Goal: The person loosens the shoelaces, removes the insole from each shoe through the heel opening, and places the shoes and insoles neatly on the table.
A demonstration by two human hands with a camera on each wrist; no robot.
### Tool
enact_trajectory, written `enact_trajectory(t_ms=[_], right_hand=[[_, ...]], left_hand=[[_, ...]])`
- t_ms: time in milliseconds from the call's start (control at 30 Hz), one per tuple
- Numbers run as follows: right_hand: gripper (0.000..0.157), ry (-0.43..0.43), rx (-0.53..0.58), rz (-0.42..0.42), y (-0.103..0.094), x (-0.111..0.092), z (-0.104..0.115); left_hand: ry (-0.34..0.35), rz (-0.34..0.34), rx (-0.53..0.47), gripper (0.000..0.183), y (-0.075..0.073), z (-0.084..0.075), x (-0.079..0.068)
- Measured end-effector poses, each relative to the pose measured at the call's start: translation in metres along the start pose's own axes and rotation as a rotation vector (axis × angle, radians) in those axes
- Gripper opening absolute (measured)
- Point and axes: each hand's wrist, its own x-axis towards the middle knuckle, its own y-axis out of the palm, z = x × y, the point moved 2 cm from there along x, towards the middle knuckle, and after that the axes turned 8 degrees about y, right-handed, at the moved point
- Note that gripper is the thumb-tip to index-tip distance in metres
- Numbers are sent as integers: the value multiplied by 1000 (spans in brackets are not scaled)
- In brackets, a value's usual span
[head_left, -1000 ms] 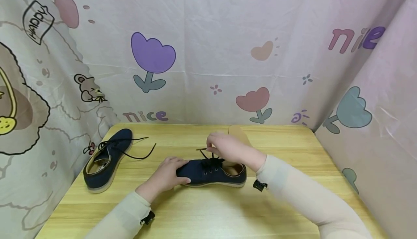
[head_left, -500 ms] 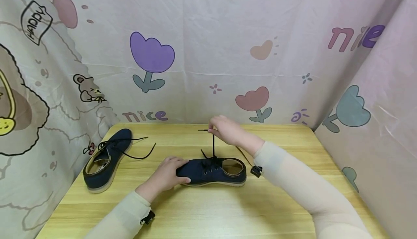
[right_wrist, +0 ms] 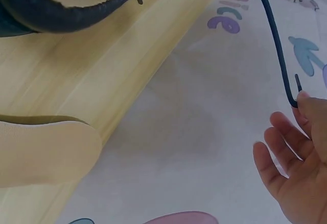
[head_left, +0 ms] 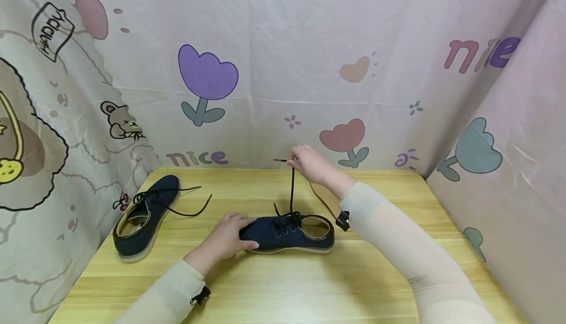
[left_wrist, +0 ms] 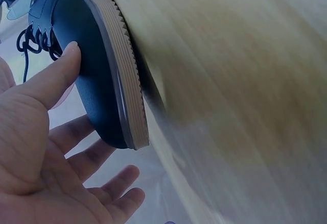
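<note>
A navy shoe with a pale sole lies on the table, its toe toward the left. My left hand grips the toe, thumb on the near side and fingers on the far side. High above the eyelets, my right hand pinches a black shoelace near its tip. The lace runs taut down to the shoe in the head view, and its end sticks out past my fingers. In the right wrist view, the lace bends at the pinch, while the other fingers are loosely spread.
A matching navy shoe stands at the left, its loose laces trailing right. A beige insole lies behind the gripped shoe, near the table's far edge. A patterned curtain hangs behind the wooden table.
My right hand has risen well above the shoe and slightly away, drawing the lace out straight. The left hand and both shoes have stayed in place.
</note>
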Motion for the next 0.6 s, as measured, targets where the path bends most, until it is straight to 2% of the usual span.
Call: enact_trajectory(t_ms=[300,600], right_hand=[[12,62,104,-67,-2,12,-11],[18,186,76,-157,-12,19,-21]], left_hand=[[-1,1,-6,70,-1,-1,-1],[-3,0,-6,70,0,0,0]])
